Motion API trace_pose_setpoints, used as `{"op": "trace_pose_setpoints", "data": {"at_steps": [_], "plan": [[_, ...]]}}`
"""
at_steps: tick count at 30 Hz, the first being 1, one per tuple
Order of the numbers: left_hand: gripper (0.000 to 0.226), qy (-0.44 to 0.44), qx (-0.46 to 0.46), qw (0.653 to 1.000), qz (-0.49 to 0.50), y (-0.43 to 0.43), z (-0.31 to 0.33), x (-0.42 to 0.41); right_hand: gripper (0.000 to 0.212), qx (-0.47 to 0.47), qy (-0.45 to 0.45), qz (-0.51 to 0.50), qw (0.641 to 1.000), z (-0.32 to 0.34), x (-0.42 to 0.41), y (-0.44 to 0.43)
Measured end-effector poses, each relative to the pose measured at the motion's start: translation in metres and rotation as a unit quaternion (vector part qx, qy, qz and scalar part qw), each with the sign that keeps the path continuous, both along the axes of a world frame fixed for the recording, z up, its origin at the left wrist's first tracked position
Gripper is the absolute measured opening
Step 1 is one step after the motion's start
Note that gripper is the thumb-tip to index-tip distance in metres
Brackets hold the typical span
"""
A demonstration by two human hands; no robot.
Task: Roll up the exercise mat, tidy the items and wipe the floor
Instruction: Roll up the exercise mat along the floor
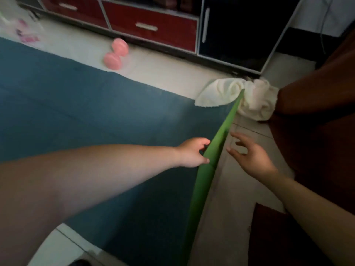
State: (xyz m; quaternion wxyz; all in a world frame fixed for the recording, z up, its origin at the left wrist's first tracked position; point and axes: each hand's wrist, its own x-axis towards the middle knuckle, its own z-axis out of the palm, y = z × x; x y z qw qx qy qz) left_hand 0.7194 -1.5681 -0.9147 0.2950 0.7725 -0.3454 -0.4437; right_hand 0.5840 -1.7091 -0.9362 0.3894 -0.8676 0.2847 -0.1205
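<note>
A blue exercise mat [92,108] lies flat across the pale tiled floor [226,198]. Its right end is lifted, showing the green underside [207,173] as a raised strip. My left hand [192,152] grips that lifted edge, thumb and fingers pinched on it. Just right of the edge, my right hand [251,156] hovers over the floor with fingers spread and holds nothing. A crumpled white towel [238,96] lies at the mat's far right corner. A pink dumbbell [116,53] rests on the floor beyond the mat.
A low cabinet with red drawers [151,25] and a dark door [236,25] runs along the back. Brown furniture [315,116] stands close on the right. A blurred white and pink object [21,29] sits at the far left.
</note>
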Motion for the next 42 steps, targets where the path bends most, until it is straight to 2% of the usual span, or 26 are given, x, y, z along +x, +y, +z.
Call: {"op": "trace_pose_setpoints", "data": {"at_steps": [5, 10, 14, 17, 22, 25, 29, 37, 42], "plan": [[0.056, 0.027, -0.006, 0.997, 0.074, 0.035, 0.017, 0.056, 0.063, -0.006, 0.020, 0.057, 0.998, -0.001, 0.059, 0.021], [0.045, 0.031, -0.042, 0.983, 0.173, 0.083, 0.004, 0.078, 0.062, -0.061, 0.052, 0.099, 0.992, -0.005, 0.101, 0.059], [0.060, 0.005, -0.056, 0.967, 0.248, 0.105, -0.015, 0.077, 0.059, -0.072, 0.135, 0.090, 0.984, -0.017, 0.113, 0.071], [0.065, 0.023, -0.034, 0.974, 0.223, 0.110, -0.016, 0.067, 0.058, -0.041, 0.167, 0.044, 0.984, -0.027, 0.114, 0.073], [0.051, 0.101, -0.040, 0.973, 0.204, 0.112, -0.021, 0.061, 0.059, -0.057, 0.144, 0.035, 0.987, -0.020, 0.114, 0.068], [0.052, 0.088, -0.051, 0.973, 0.209, 0.119, -0.025, 0.077, 0.062, -0.096, 0.127, 0.092, 0.983, -0.007, 0.116, 0.063], [0.050, 0.089, -0.050, 0.975, 0.197, 0.131, -0.031, 0.096, 0.069, -0.107, 0.200, 0.191, 0.955, 0.000, 0.128, 0.067], [0.051, 0.046, -0.042, 0.977, 0.203, 0.125, -0.063, 0.122, 0.072, -0.175, 0.309, 0.187, 0.916, -0.014, 0.158, 0.087], [0.055, 0.050, -0.049, 0.976, 0.207, 0.127, -0.077, 0.158, 0.069, -0.174, 0.318, 0.160, 0.918, -0.017, 0.184, 0.097]]}}
